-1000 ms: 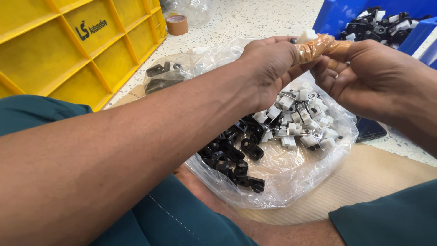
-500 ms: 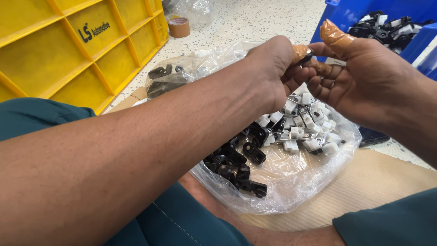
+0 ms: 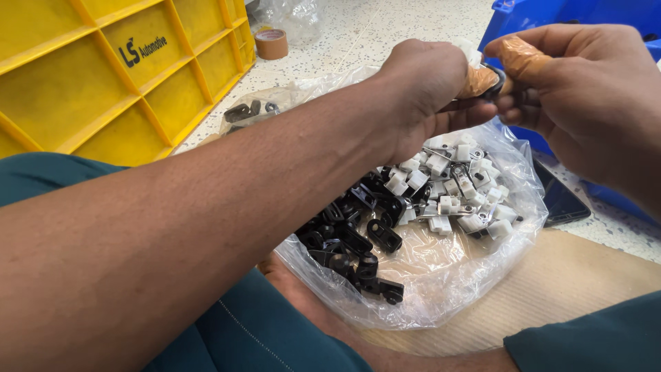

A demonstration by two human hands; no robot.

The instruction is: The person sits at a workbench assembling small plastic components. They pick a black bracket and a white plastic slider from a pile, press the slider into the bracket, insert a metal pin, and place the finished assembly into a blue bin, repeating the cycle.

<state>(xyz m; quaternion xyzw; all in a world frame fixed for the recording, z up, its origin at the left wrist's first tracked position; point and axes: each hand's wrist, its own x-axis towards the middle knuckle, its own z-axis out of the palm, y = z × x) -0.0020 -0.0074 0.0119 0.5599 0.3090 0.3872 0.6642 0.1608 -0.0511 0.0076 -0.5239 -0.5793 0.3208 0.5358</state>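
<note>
A small black-and-white plastic clip part sits pinched between the left hand and right hand, at twelve o'clock above the clear plastic bag of clips. Both taped thumbs press together on it; pressing squarely would likely keep it from slipping. A yellow plastic crate lies at ten o'clock.

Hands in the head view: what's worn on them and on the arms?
Both forearms are bare; no gloves, watch or rings show. The left hand and right hand each have tan-orange tape or a finger cot wrapped round a thumb. Teal fabric shows at the bottom edges, likely clothing.
</note>
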